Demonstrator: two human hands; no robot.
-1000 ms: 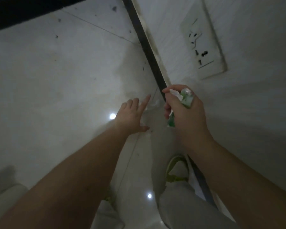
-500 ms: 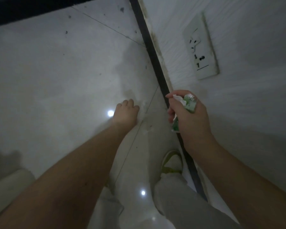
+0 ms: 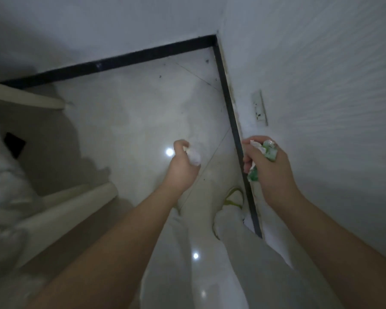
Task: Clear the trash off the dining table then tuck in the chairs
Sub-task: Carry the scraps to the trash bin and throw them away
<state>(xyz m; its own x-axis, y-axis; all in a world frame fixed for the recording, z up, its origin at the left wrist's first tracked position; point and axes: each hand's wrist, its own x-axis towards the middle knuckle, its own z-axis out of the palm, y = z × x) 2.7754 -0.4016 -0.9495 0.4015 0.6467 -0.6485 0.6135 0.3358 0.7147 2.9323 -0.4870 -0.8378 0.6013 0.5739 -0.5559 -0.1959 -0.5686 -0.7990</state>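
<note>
A crumpled white tissue [image 3: 194,157] is pinched in the curled fingers of the left hand [image 3: 181,162], which is held above the floor [image 3: 129,121]; most of the wad sticks out past the fingertips. A bunch of green-and-white wrappers [image 3: 268,150] is gripped in the right hand [image 3: 266,168], with one end showing above the knuckles and another hanging below the palm. Both hands are thus closed round trash, and neither is free.

The tissue is judged to be very light, soft and easily squashed; it can be taken anywhere on its bulk, but a loose pinch at one corner may let it tear or slip out. The wrappers look like thin glossy film, so they are likely to be slippery and springy, and are best held bunched in the whole fist, as they are now, rather than by an edge. Nothing here is judged fragile or heavy.

Just beside the right hand a black skirting board [image 3: 234,121] runs along the foot of a white wall [image 3: 321,85], on which a wall socket [image 3: 260,108] is set. Pale trousers and a shoe [image 3: 233,197] with yellow-green trim are seen below the hands. At the left, the pale frame of some furniture [image 3: 76,204] is seen; whether it is a chair cannot be told. The table is not in view.
</note>
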